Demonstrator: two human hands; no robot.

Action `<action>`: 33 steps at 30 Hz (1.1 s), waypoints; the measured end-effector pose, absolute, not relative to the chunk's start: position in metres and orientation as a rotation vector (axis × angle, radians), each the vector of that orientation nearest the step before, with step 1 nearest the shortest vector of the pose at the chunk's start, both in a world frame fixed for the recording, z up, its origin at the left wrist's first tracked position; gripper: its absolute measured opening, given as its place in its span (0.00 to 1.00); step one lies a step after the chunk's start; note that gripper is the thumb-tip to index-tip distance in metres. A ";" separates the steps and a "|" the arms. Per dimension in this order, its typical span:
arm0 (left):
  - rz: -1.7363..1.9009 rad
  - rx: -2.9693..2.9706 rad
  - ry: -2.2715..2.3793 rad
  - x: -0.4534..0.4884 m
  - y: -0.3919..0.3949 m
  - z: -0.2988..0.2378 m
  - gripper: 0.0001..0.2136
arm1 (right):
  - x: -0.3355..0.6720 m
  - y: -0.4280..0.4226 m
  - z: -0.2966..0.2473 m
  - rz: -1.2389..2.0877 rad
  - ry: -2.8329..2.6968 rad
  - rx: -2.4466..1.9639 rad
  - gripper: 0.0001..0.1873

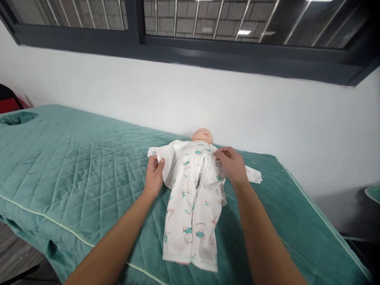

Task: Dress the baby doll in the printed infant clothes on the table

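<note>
A baby doll (202, 135) lies on its back on the green quilted bed cover, its head toward the wall. White baby clothes (187, 198) with small animal prints cover its body, the two trouser legs pointing toward me. Sleeves stick out on both sides, and no doll hands or feet show. My left hand (154, 174) pinches the edge of a plain white shirt flap (170, 158) at the doll's left-of-picture side. On the other side, my right hand (230, 162) is closed, fingertips pinching the printed cloth near the chest.
The green quilted cover (89, 158) spreads over a long bed with a face hole (19, 118) at the far left. Behind it stands a white wall (118, 87) under a dark window frame (190, 55) with metal bars. A red and black object (10, 101) is at the left edge.
</note>
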State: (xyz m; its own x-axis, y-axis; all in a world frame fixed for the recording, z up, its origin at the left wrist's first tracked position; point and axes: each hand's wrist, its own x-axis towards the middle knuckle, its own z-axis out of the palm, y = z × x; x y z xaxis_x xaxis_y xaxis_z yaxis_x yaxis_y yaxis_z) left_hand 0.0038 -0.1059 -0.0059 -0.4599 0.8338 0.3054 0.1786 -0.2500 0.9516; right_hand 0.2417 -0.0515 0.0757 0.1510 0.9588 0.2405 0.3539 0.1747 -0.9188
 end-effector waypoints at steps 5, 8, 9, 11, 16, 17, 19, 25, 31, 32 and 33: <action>1.701 1.508 1.323 0.030 -0.130 0.026 0.08 | 0.224 -0.021 0.056 0.565 -1.433 -1.458 0.06; 1.312 2.123 1.192 0.039 -0.145 0.033 0.06 | 0.224 -0.021 0.043 0.658 -1.420 -1.387 0.07; 1.215 2.305 1.132 0.042 -0.148 0.033 0.06 | 0.226 -0.021 0.041 0.693 -1.399 -1.360 0.07; 1.164 2.521 1.053 0.045 -0.151 0.033 0.07 | 0.230 -0.021 0.039 0.743 -1.351 -1.334 0.08; 1.406 2.247 1.387 0.049 -0.119 0.050 0.09 | 0.236 -0.018 0.039 0.795 -1.297 -1.352 0.08; 1.394 2.165 1.493 0.050 -0.103 0.056 0.11 | 0.237 -0.016 0.039 0.796 -1.294 -1.348 0.08; 1.319 2.040 1.641 0.055 -0.066 0.068 0.10 | 0.240 -0.014 0.037 0.789 -1.305 -1.338 0.08; 0.914 1.852 1.740 0.074 0.023 0.083 0.08 | 0.246 -0.010 0.035 0.719 -1.410 -1.349 0.14; 0.990 1.864 1.501 0.069 0.029 0.071 0.05 | 0.246 -0.009 0.036 0.768 -1.452 -1.346 0.13; 1.013 1.843 1.480 0.068 0.029 0.069 0.06 | 0.246 -0.009 0.036 0.777 -1.449 -1.343 0.14; 1.035 1.802 1.459 0.067 0.029 0.068 0.06 | 0.246 -0.009 0.035 0.783 -1.447 -1.337 0.14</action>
State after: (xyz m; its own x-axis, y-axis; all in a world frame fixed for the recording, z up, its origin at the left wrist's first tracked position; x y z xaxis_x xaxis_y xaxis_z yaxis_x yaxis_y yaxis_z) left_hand 0.0672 0.0291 0.0681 0.0952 0.9747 0.2020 0.5128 -0.2219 0.8293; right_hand 0.2464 -0.0086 0.0352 0.0832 0.9702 0.2277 0.3406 0.1871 -0.9214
